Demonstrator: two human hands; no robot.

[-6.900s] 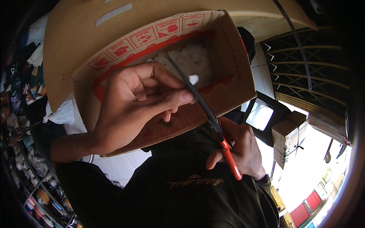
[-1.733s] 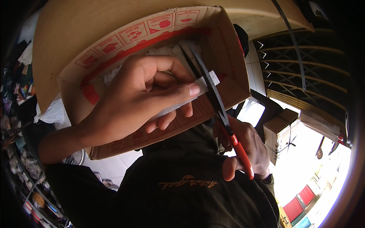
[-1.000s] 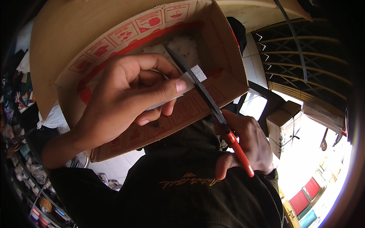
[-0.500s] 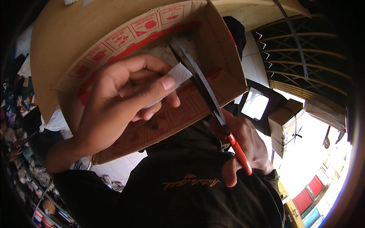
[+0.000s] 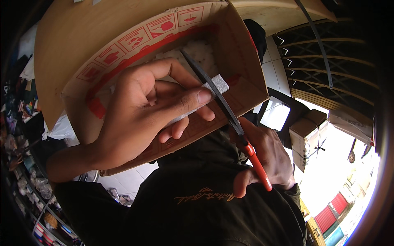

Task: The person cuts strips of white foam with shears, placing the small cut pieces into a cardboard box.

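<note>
- The red-handled scissors [image 5: 232,117] are gripped by the right hand [image 5: 269,156], its fingers closed around the handles, though partly hidden.
- The pale grey foam strip [image 5: 221,84] is pinched by the left hand [image 5: 141,106], under the thumb and seemingly against the index finger; the lower fingers are held loosely curled and apart. The strip is crossed by the blades near its free end, above the box; how far they are closed cannot be told.
- The strip is judged light, soft, easily bent and hardly slippery; it is best held flat, close behind the cut line, with fingertips kept off the blades.
- Below, small white pieces [image 5: 200,53] are contained in the open cardboard box [image 5: 242,51].
- Farther off, a string-tied carton [image 5: 305,131] is seen.
</note>
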